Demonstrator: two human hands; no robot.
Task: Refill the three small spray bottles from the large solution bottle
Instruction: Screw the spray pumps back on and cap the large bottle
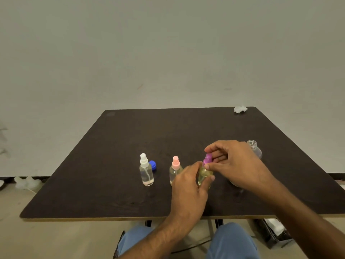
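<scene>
Head view, centre-right: left hand (pixel 188 186) grips purple-capped spray bottle (pixel 204 176); right hand (pixel 233 161) pinches its purple sprayer top (pixel 207 159). Left of these: pink-capped bottle (pixel 175 170), white-capped bottle (pixel 146 170), blue cap (pixel 152 165). Behind right hand: large bottle (pixel 254 149), apparently uncapped.

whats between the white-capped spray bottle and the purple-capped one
In the head view, the pink-capped spray bottle stands between the white-capped bottle and the purple-capped bottle. The left hand gripping the purple-capped bottle partly covers the pink one's right side.
</scene>
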